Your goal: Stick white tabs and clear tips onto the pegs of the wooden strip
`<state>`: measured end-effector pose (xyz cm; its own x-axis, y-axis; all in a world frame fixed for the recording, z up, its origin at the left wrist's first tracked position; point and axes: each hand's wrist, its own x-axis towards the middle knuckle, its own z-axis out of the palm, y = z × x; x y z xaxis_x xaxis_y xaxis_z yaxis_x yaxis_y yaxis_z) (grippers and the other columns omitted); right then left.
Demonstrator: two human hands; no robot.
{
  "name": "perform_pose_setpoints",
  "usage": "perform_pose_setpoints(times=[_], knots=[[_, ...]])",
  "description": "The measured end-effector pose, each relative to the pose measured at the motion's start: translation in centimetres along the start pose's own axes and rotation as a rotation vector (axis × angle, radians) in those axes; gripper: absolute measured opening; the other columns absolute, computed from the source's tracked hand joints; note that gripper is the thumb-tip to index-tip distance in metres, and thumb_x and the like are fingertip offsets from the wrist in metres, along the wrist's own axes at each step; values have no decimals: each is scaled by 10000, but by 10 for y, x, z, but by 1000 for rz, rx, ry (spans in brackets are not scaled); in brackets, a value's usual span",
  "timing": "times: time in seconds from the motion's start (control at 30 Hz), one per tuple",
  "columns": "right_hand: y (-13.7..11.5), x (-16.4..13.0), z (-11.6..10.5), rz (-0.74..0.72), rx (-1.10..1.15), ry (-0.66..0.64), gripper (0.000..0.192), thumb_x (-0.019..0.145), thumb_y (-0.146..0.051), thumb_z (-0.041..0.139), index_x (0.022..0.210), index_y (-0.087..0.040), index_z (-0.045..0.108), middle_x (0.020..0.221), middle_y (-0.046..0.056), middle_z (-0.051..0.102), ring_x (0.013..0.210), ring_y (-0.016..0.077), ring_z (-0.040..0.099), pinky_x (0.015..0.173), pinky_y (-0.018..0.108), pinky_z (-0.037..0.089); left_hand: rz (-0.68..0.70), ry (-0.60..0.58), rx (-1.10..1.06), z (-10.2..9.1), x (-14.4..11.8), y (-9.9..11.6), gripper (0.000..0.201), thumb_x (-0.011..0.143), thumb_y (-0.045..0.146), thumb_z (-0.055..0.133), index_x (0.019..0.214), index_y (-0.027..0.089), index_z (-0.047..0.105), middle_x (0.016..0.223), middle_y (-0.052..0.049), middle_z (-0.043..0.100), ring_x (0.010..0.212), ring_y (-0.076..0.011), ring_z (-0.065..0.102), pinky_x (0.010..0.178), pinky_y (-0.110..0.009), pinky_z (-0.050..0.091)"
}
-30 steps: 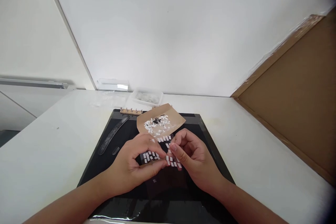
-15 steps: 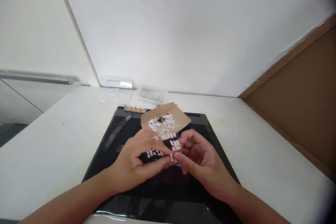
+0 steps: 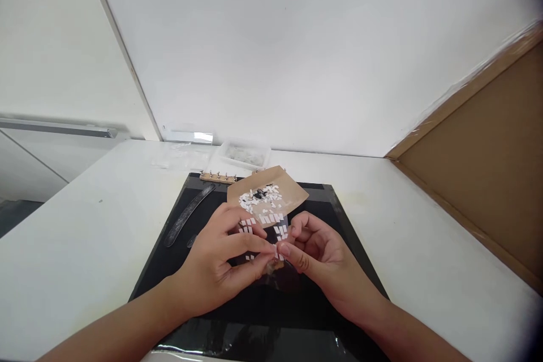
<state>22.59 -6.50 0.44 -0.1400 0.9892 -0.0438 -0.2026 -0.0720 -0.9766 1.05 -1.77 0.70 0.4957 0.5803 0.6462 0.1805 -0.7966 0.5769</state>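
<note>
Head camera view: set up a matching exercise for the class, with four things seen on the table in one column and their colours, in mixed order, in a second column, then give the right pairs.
Things:
1. mat
2. paper sheet
3. small tabs
4. tray

Colours:
A. clear
B. black
C. white
D. brown

Pairs: 1-B, 2-D, 3-C, 4-A

A clear sheet with small white rectangular stickers in rows is held a little above the middle of the black mat, tilted, between the left hand and the right hand, fingertips meeting at one sticker.
</note>
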Motion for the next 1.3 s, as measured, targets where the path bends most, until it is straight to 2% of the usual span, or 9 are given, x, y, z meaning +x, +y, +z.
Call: perform_pose_setpoints(times=[0.2, 0.33, 0.47, 0.7, 1.07, 1.3], knots=[[1, 0, -1, 27, 23, 7, 407, 863, -431, 882, 871, -224, 531, 790, -53, 587, 673, 84, 534, 571, 188, 425, 38, -11, 31, 0, -1, -3, 157, 928, 171, 793, 1041, 278, 772, 999, -41, 737, 969, -214, 641, 886, -398, 546], [3, 0, -1, 22, 34, 9, 408, 863, -413, 888, 854, -215, 531, 770, -60, 565, 663, 72, 499, 575, 179, 407, 12, -10, 21, 3, -2, -5, 182, 923, 195, 808, 1084, 277, 787, 993, -51, 745, 987, -229, 637, 898, -416, 546], [3, 0, -1, 37, 56, 8, 415, 857, -385, 899, 830, -205, 527, 753, -64, 561, 654, 61, 487, 582, 168, 403, 3, 18, -27, 5, -3, -7, 153, 913, 187, 820, 1051, 250, 812, 962, -58, 743, 987, -221, 641, 885, -396, 551], [2, -1, 0, 54, 74, 19, 427, 833, -372, 919, 791, -193, 534, 742, -52, 601, 689, 73, 543, 656, 179, 474, -20, 14, -50, 4, -2, -6, 125, 899, 184, 833, 1011, 238, 818, 959, -55, 745, 1000, -218, 638, 894, -388, 552], [6, 2, -2, 44, 98, 13, 428, 835, -342, 920, 774, -194, 522, 752, -37, 675, 676, 79, 587, 648, 188, 489, 100, 42, 113, 1, 1, -2, 89, 886, 172, 847, 937, 221, 792, 953, -39, 762, 952, -204, 643, 975, -442, 532], [9, 3, -2, 65, 88, 23, 464, 828, -383, 920, 770, -205, 496, 734, -28, 670, 668, 96, 580, 633, 213, 470, 141, 54, 153, 2, -1, -3, 120, 895, 147, 830, 967, 227, 778, 934, -18, 770, 869, -177, 680, 990, -466, 528]])
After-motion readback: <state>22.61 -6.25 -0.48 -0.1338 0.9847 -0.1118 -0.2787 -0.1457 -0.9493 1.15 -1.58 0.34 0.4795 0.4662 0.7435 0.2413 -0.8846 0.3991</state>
